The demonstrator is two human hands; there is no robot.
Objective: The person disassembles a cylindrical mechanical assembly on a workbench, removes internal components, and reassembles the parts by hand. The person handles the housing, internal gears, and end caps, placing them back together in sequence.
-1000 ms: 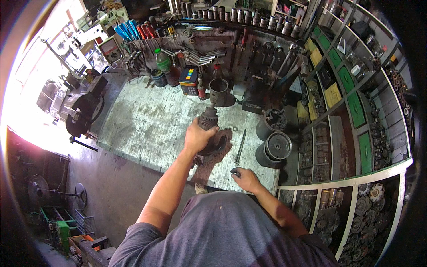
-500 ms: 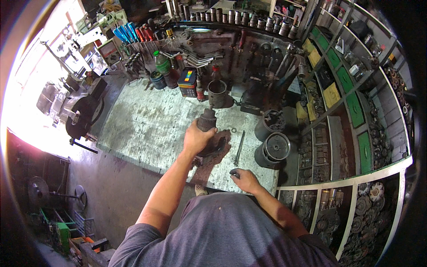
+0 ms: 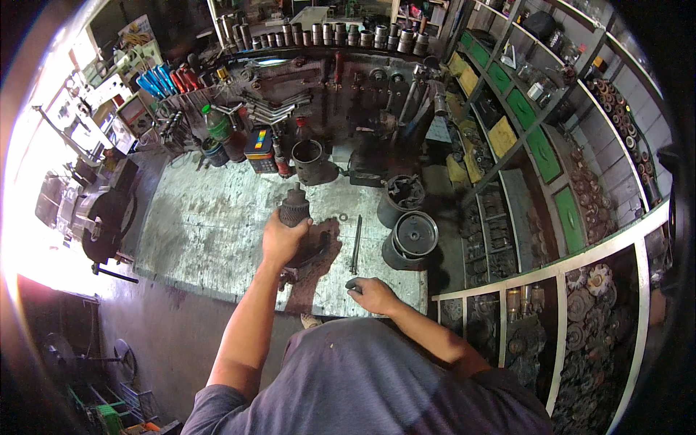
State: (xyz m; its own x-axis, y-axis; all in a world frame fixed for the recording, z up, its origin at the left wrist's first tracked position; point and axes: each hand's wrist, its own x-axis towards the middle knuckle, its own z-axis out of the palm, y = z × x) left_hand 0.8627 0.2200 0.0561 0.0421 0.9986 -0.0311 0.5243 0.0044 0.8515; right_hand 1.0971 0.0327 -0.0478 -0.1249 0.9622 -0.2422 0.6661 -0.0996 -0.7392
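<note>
Because this geared steel part (image 3: 294, 210) looks heavy and greasy, my left hand (image 3: 281, 241) clamps its body over the workbench (image 3: 196, 232) (teeth upward); my right hand (image 3: 371, 293) rests fisted at the edge.

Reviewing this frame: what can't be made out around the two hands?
- Head view: lower half of the dark geared part, covered by the left hand.
- Head view: small dark object under the right hand, mostly hidden by fingers.
- Head view: shelf parts at right, too small and bent by the fisheye.
</note>
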